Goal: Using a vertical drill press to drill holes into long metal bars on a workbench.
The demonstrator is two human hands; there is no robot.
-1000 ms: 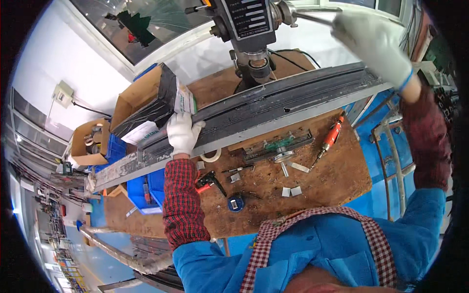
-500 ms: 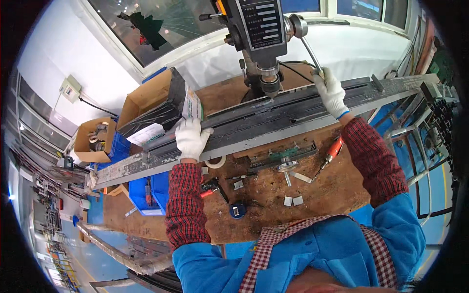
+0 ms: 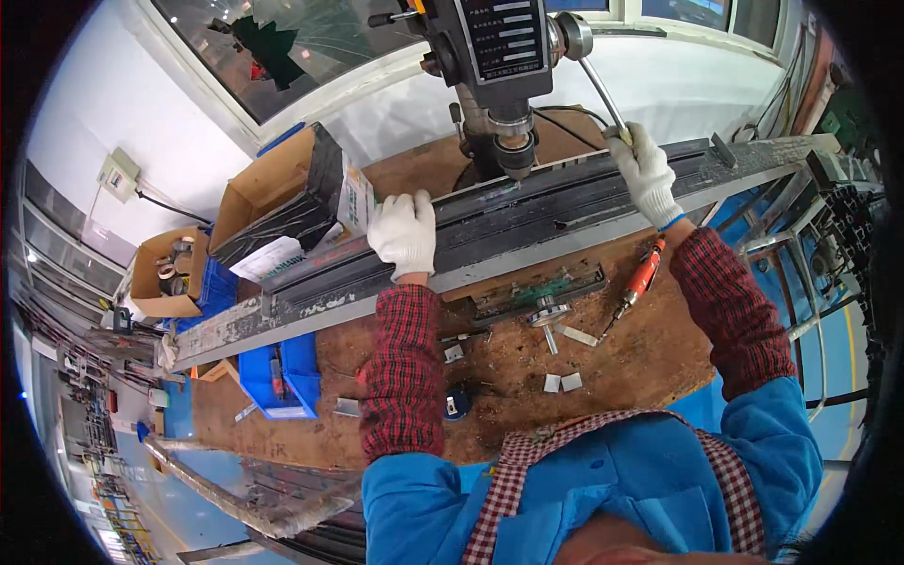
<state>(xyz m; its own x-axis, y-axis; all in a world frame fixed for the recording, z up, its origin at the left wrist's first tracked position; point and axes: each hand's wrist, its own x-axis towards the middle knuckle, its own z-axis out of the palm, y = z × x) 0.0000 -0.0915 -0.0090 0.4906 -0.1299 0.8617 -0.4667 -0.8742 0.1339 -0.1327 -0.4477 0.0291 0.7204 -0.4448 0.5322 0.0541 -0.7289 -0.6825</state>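
"Where's that long dark profile (image 3: pixel 499 235)?"

"Right under the drill press (image 3: pixel 504 56), laid lengthwise on a grey rail (image 3: pixel 212 330)"

"And the hands?"

"Both gloved; the left hand (image 3: pixel 403 235) is on the profile, left of the drill press, fingers close together, though from here I can't tell whether they grip; the right hand (image 3: pixel 648 177), right of the drill press, has its fingers wrapped round the lever (image 3: pixel 603 91)"

"Anything else about?"

"A red hand tool (image 3: pixel 643 281) in front and to the right of the drill press, a cardboard box (image 3: pixel 262 188) to its left"
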